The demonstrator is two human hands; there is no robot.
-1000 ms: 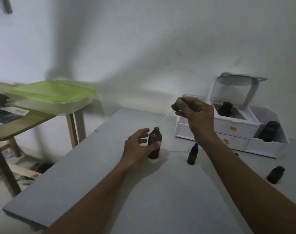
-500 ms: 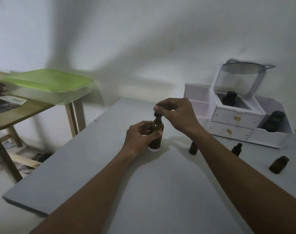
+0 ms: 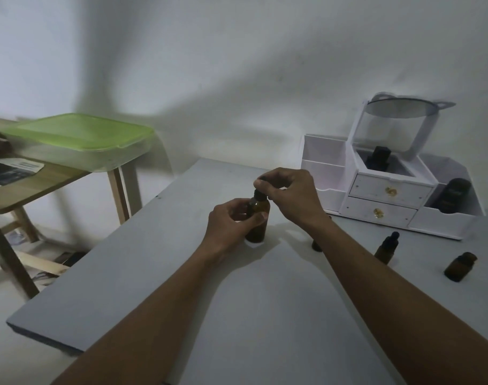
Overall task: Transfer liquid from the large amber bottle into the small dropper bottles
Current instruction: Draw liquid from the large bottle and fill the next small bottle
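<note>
The large amber bottle (image 3: 259,220) stands upright in the middle of the grey table (image 3: 265,315). My left hand (image 3: 231,225) wraps around its body. My right hand (image 3: 288,194) pinches the black dropper cap (image 3: 258,193) sitting on the bottle's neck. Three small amber bottles stand to the right: one (image 3: 316,245) mostly hidden behind my right forearm, a dropper bottle with a black cap (image 3: 387,247), and an open one without a cap (image 3: 459,266).
A white organiser with drawers (image 3: 387,201) stands at the back right, holding dark bottles (image 3: 454,195) under a tilted mirror. At the left a wooden side table (image 3: 28,187) carries a green-lidded plastic box (image 3: 79,140). The grey table's left edge drops to the floor.
My right hand brought the dropper down from above and to the right into the large bottle's neck. It now grips the cap on the bottle. My left hand kept holding the bottle.
</note>
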